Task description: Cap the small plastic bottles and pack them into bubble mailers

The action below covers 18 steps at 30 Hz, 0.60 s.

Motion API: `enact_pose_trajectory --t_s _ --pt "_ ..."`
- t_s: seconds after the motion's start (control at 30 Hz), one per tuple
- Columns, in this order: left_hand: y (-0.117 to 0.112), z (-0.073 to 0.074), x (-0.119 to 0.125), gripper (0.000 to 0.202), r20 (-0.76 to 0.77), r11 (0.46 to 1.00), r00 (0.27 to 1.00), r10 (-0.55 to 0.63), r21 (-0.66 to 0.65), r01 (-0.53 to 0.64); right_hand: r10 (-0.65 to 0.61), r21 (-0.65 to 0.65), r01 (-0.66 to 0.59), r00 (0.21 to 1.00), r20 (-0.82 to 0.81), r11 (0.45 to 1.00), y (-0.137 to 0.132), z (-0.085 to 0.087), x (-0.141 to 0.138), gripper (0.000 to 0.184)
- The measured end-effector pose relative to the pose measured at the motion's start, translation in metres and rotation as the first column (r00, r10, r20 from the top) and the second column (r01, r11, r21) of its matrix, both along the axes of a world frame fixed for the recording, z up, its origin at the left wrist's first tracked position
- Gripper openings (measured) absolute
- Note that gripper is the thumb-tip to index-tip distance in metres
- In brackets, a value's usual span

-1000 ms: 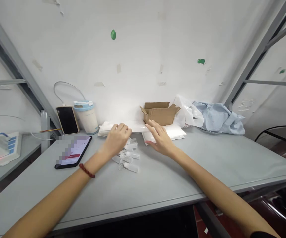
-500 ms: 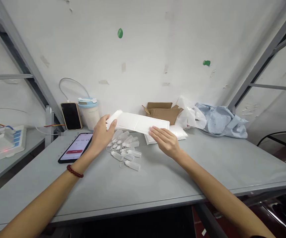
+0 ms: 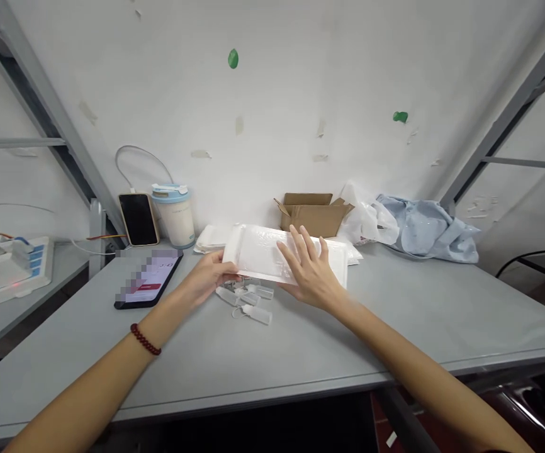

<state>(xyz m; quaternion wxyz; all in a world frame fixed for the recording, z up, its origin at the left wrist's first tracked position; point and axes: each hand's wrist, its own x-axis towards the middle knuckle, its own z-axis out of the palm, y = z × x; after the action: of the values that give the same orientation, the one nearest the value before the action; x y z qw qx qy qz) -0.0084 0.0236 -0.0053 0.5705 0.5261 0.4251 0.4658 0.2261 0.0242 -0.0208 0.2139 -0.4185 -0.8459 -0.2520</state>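
A white padded bubble mailer (image 3: pixel 263 251) is held above the table, its broad bumpy face tilted toward me. My left hand (image 3: pixel 209 274) pinches its lower left corner, thumb in front. Across the right half of the mailer, my right hand (image 3: pixel 310 270) lies with fingers spread; its thumb is at the lower edge. Below and behind the mailer are several small translucent plastic bottles with loop-tethered caps (image 3: pixel 257 314), partly covered by it.
A phone with a lit screen (image 3: pixel 152 277) lies at left, near a second phone (image 3: pixel 138 219) and a blue-lidded cup (image 3: pixel 174 217). More white mailers (image 3: pixel 211 238), an open cardboard box (image 3: pixel 314 214), a white plastic bag (image 3: pixel 371 217) and blue cloth (image 3: pixel 433 229) line the wall.
The mailer has come down closer to me and tilted to show its broad face. My right hand's fingers have spread over it; my left hand has shifted lower right.
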Motion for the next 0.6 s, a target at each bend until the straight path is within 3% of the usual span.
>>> enact_pose_trajectory --t_s 0.13,0.27,0.4,0.6 --pt "-0.010 -0.001 0.010 0.019 -0.141 0.981 0.971 -0.196 -0.015 0.196 0.090 -0.111 -0.097 0.994 -0.065 0.989 -0.003 -0.003 -0.002 0.087" --pt "-0.013 -0.008 0.012 0.018 -0.200 0.957 0.936 -0.288 -0.074 0.279 0.154 -0.178 -0.173 0.981 -0.115 0.969 -0.003 -0.005 -0.002 0.091" --pt "-0.013 -0.013 0.016 0.029 -0.180 0.984 0.969 -0.171 -0.077 0.159 0.174 -0.162 -0.196 0.975 -0.140 0.967 -0.003 -0.005 -0.003 0.087" --pt "-0.013 -0.016 0.021 0.035 -0.213 0.998 0.977 -0.028 0.042 0.038 0.174 -0.125 -0.187 0.979 -0.110 0.974 -0.002 -0.007 -0.002 0.083"
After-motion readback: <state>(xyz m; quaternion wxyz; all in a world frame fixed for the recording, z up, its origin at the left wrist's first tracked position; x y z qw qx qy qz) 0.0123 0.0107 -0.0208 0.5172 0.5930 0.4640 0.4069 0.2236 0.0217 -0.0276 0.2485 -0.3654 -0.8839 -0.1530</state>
